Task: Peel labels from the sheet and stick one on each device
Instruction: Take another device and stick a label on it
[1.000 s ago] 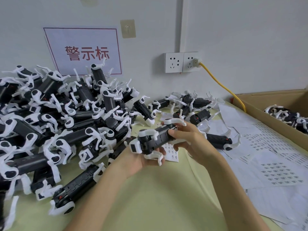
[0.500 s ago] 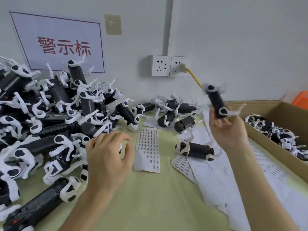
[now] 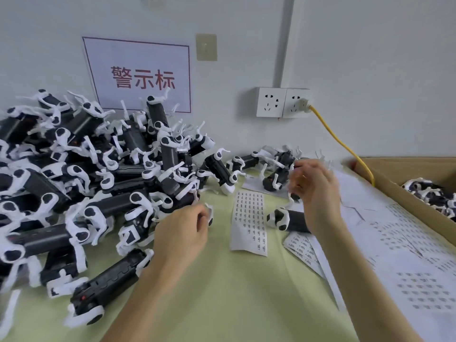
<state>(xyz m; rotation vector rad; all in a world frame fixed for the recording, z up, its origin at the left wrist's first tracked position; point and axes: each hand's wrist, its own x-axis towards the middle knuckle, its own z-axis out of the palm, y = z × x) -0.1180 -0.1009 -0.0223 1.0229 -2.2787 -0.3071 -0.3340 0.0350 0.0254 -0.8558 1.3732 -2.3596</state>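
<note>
Bare left hand [image 3: 180, 233] and right hand [image 3: 318, 193], 2 bare forearms [image 3: 365, 280].

The table [image 3: 222, 304], covered in pale green, bears a big heap of devices [image 3: 74, 181], black with white clips. The heap fills the left side from the front edge to the far edge at the wall, and a smaller cluster of devices [image 3: 271, 169] lies further along that far edge. Near the middle a label sheet [image 3: 249, 223] lies flat with a lone device [image 3: 291, 219] just to its right, white backing sheets [image 3: 394, 255] overlap down the right side, and a cardboard box [image 3: 399, 191] runs along the right edge, seemingly resting on the table.
</note>
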